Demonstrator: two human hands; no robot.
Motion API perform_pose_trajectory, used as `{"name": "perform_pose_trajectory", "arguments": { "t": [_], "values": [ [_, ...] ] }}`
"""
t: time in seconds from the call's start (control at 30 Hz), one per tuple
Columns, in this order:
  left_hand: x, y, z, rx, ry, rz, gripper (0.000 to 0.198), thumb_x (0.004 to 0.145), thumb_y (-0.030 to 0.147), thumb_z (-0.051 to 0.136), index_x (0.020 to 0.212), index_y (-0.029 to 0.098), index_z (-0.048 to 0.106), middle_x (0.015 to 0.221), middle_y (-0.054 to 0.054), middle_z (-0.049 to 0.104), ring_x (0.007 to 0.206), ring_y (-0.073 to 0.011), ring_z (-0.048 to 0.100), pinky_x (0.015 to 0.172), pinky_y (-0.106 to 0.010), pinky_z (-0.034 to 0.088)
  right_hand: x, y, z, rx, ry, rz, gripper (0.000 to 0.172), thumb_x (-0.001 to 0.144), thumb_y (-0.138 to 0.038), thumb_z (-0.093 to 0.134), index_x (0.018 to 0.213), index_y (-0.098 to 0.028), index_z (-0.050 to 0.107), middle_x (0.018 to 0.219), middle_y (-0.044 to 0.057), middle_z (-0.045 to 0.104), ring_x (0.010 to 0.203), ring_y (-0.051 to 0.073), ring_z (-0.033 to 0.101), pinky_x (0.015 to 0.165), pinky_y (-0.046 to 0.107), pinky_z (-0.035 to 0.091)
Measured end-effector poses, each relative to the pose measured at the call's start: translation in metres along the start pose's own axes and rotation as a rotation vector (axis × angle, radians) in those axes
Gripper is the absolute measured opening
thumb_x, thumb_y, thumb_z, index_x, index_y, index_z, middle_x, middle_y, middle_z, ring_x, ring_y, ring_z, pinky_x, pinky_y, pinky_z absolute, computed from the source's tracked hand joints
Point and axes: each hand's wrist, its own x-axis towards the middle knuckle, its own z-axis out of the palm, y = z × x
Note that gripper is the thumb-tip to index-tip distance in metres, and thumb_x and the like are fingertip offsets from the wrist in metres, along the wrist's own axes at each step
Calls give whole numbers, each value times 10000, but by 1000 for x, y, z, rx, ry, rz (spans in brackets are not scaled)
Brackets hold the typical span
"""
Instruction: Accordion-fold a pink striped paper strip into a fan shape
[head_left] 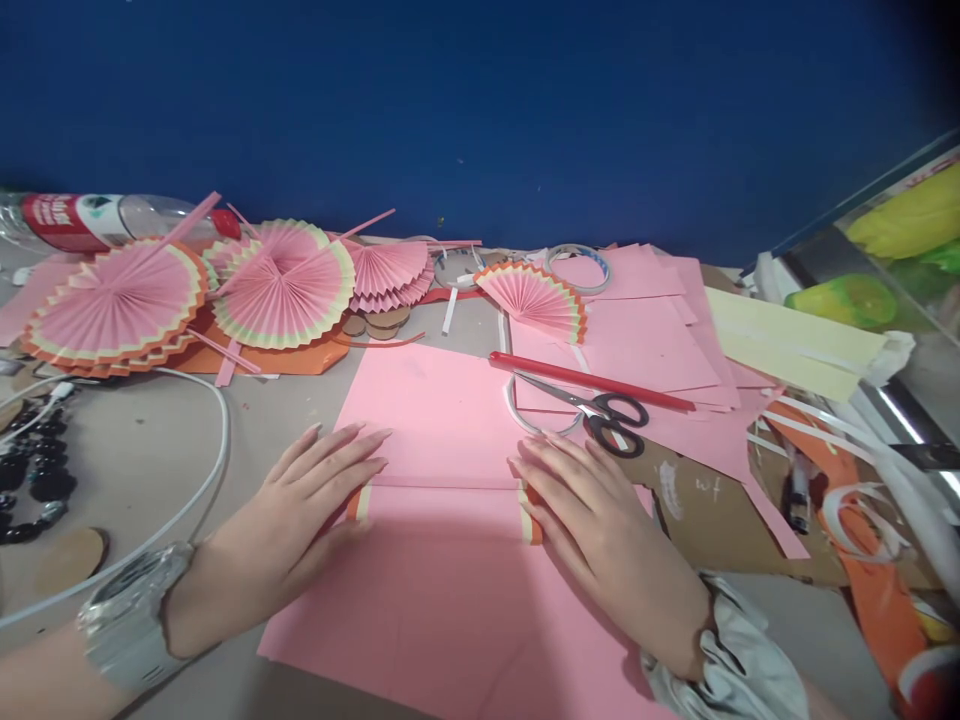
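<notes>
My left hand (300,515) rests with fingers stretched out on the left side of some pink paper (450,620). On the right side, my right hand (604,530) lies flat, its fingers also extended. Between them runs a straight fold or edge across the paper. Orange and cream strips (531,515) peek out beside the fingers at both ends of this band. Just past my right fingertips, black-handled scissors (592,405) lie next to a red stick (592,382). Neither hand grips anything; the undersides of the fingers are hidden.
Pleated pink paper fans (116,300) stand at the back left before a plastic bottle (82,222). A half fan (532,300), a tape roll (577,268) and pink sheets (637,340) lie at the back right. A white cable (225,420) curves at left. The blue wall (480,110) bounds the table.
</notes>
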Motion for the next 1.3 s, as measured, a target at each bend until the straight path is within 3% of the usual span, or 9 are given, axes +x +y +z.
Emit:
{"name": "perform_pose_trajectory", "arguments": {
  "t": [0.13, 0.23, 0.33, 0.53, 0.73, 0.97, 1.1, 1.2, 1.3],
  "values": [
    [22, -2, -7, -125, 14, -118, 212, 870, 360, 459, 984, 226, 577, 1159, -53, 552, 1088, -235, 471, 946, -433, 349, 16, -2, -3, 56, 39, 21, 190, 883, -178, 442, 1028, -169, 564, 1010, 74, 578, 974, 204, 505, 872, 388, 399],
    [42, 5, -17, -265, -14, -206, 220, 891, 364, 411, 821, 198, 538, 903, -37, 596, 864, -197, 530, 814, -389, 395, 32, -4, -2, -9, 31, -122, 210, 848, -93, 436, 1002, -153, 565, 880, 60, 573, 857, 193, 518, 776, 360, 416],
    [57, 16, -23, -482, 7, -349, 216, 918, 357, 345, 852, 195, 473, 743, 1, 580, 706, -157, 536, 684, -312, 415, 42, -4, 1, -47, 90, -225, 297, 829, -54, 410, 1085, -131, 538, 829, 58, 568, 797, 184, 515, 733, 343, 411],
    [62, 16, -19, -566, 158, -305, 276, 784, 408, 587, 944, 195, 513, 904, -30, 593, 822, -171, 541, 733, -288, 423, 43, 2, -2, 175, 193, -125, 191, 890, -116, 366, 900, -154, 553, 764, 44, 560, 733, 168, 475, 687, 317, 389],
    [61, 13, -16, -635, 58, -224, 212, 861, 350, 488, 772, 178, 574, 758, -16, 583, 719, -142, 520, 677, -254, 400, 45, 3, -7, 223, 217, -60, 199, 893, -326, 471, 778, -169, 516, 720, 17, 555, 706, 150, 474, 671, 302, 372],
    [59, 8, -17, -829, -55, -220, 365, 908, 358, 353, 596, 170, 352, 605, 42, 343, 568, -90, 322, 544, -217, 301, 44, -1, -6, 54, 399, -310, 37, 825, -188, 579, 833, -154, 567, 669, 4, 577, 663, 131, 502, 653, 303, 387],
    [60, 1, -22, -878, -136, -228, 387, 907, 380, 344, 582, 171, 326, 595, 50, 271, 549, -87, 268, 510, -219, 259, 43, 0, -8, -29, 422, -419, 170, 803, -140, 585, 972, -132, 571, 696, 11, 613, 677, 136, 546, 670, 312, 418],
    [61, 1, -24, -901, -166, -210, 333, 882, 386, 425, 639, 161, 462, 614, 47, 400, 576, -89, 374, 545, -209, 327, 43, 1, -7, -11, 394, -401, 115, 823, -121, 548, 935, -124, 573, 680, 19, 612, 664, 142, 542, 658, 312, 420],
    [61, 4, -20, -837, -85, -129, 218, 773, 357, 614, 914, 192, 590, 879, -1, 601, 811, -140, 533, 744, -239, 416, 43, 2, -4, 120, 357, -251, 77, 866, -145, 489, 837, -151, 560, 676, 19, 603, 663, 138, 529, 670, 303, 413]
  ]
}}
